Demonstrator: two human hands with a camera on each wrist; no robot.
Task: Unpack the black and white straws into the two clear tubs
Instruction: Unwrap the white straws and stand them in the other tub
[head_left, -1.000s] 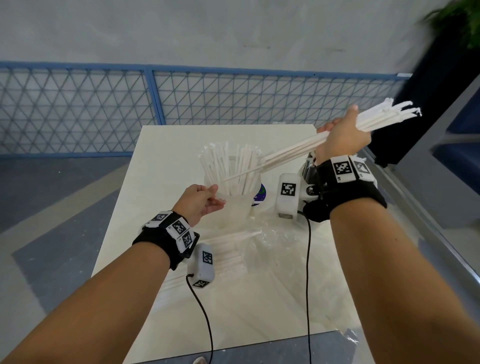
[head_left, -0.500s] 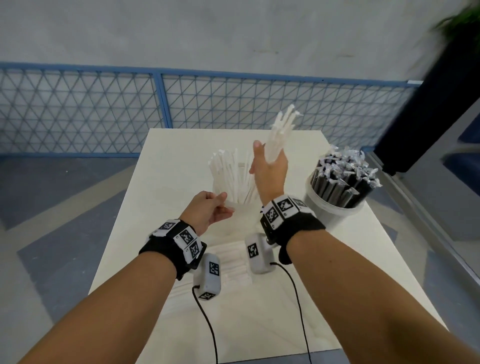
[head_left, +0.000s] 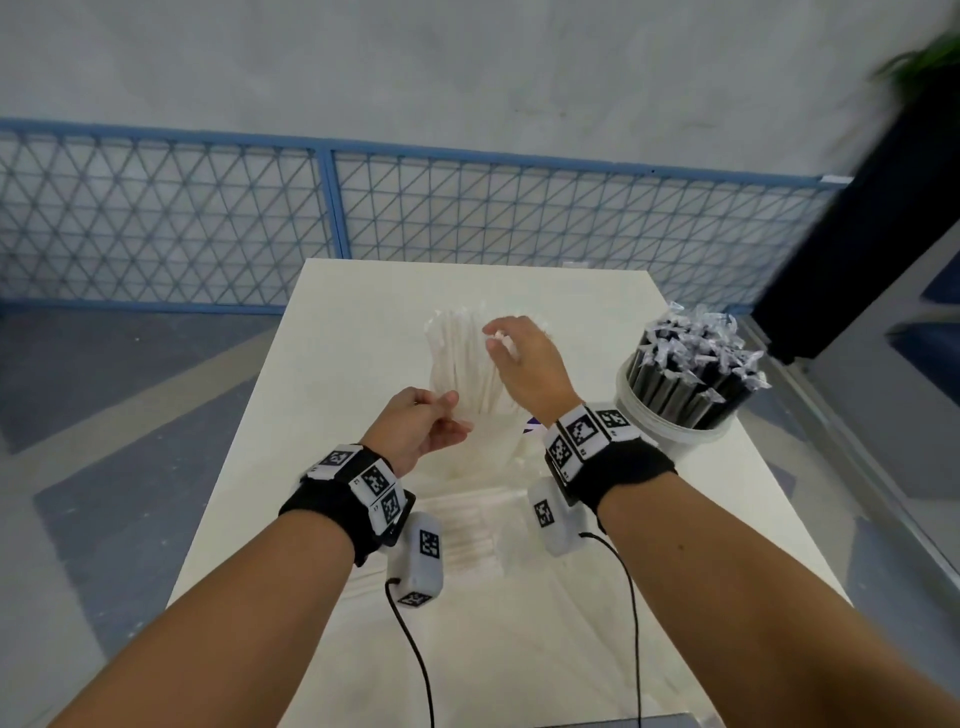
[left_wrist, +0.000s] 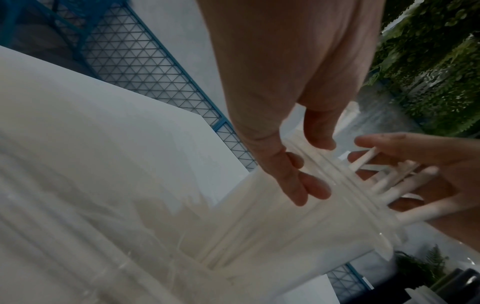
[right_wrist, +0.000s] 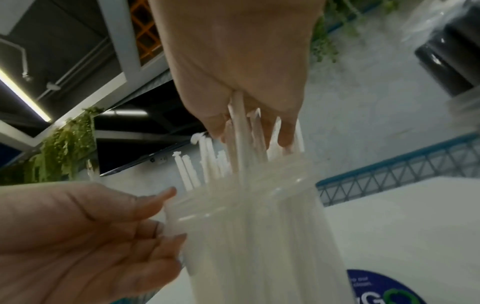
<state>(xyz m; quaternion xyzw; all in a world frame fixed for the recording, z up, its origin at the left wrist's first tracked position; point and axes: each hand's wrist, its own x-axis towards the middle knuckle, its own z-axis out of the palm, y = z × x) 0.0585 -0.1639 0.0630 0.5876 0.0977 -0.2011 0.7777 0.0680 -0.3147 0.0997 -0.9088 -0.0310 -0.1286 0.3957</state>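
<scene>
Fingers (right_wrist: 285, 133) atop tub's (right_wrist: 259, 236) white straws (right_wrist: 187, 172)

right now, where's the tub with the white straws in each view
Head: the white straw tub stands mid-table, between the left hand and the right hand.
Left wrist: lower right, lying slantwise across the picture, straw tips toward the right hand.
Right wrist: bottom centre, under the right hand.
Shared landmark: the blue mesh fence, also seen at and.
</scene>
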